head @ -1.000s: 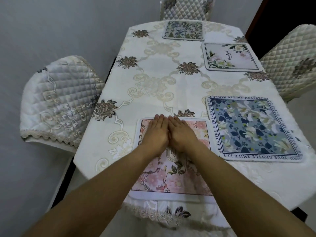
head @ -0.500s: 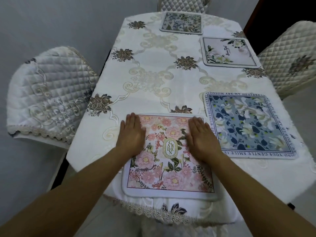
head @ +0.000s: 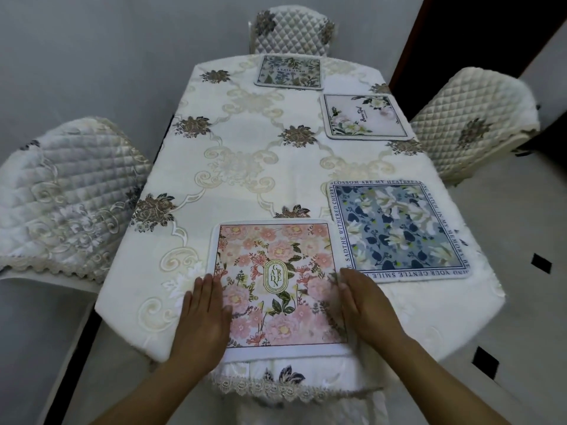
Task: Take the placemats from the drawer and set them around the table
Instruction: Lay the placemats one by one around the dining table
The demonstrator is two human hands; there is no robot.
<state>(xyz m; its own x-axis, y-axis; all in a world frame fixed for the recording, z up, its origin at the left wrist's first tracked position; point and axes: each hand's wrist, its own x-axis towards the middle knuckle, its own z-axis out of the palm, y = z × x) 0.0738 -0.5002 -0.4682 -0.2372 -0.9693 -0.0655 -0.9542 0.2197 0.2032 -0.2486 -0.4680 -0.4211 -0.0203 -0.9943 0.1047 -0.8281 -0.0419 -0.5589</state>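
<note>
Now pink placemat (head: 276, 283) between flat, spread hands: left (head: 202, 320), right (head: 365, 308) on edges.

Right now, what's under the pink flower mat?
The pink flower mat lies flat on the cream tablecloth, near the front edge. The left hand and right hand rest on its sides. Whatever is beneath the cloth is covered.

Count: four placemats (head: 277, 283) on the surface (head: 245, 167); three quilted chairs (head: 66, 197) around it; two hands (head: 202, 320).
</note>
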